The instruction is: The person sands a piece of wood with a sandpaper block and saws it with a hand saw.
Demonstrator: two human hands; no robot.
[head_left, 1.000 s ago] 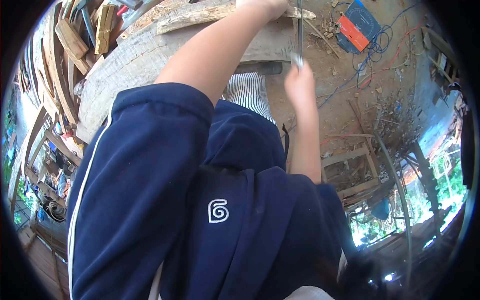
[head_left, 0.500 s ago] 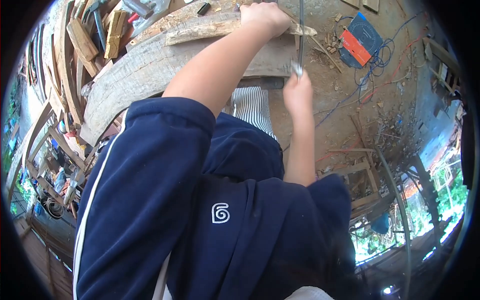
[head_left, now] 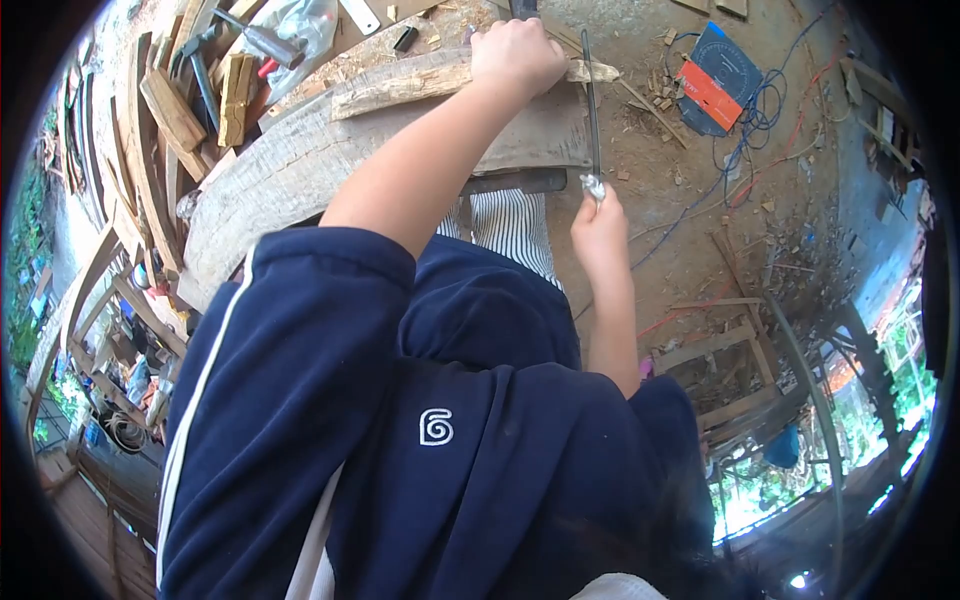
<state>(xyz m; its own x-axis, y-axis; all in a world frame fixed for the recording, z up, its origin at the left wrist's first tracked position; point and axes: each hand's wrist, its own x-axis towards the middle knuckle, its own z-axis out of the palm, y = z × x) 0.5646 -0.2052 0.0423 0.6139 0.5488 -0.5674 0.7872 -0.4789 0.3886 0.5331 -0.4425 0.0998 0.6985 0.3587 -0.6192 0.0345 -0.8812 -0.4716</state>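
My left hand (head_left: 518, 58) is closed over the right part of a rough, bark-edged strip of wood (head_left: 400, 90). That strip lies across a broad, curved, weathered grey plank (head_left: 290, 150) in front of me. My right hand (head_left: 600, 228) grips the silvery-white handle (head_left: 594, 187) of a long, thin, dark blade (head_left: 592, 110), seen almost edge-on; its exact kind I cannot tell. The blade points away from me and crosses the strip near its right end (head_left: 600, 72), just right of my left hand.
A hammer (head_left: 270, 45) and wood offcuts (head_left: 237, 100) lie at the upper left beside long curved timbers (head_left: 125, 130). On the floor at right are an orange-and-black box (head_left: 715, 85), a blue cord (head_left: 765, 125) and a wooden frame (head_left: 720, 355).
My right hand has drawn the blade back toward me, so its far tip now shows. My left hand stays on the wood strip, and the view has shifted slightly.
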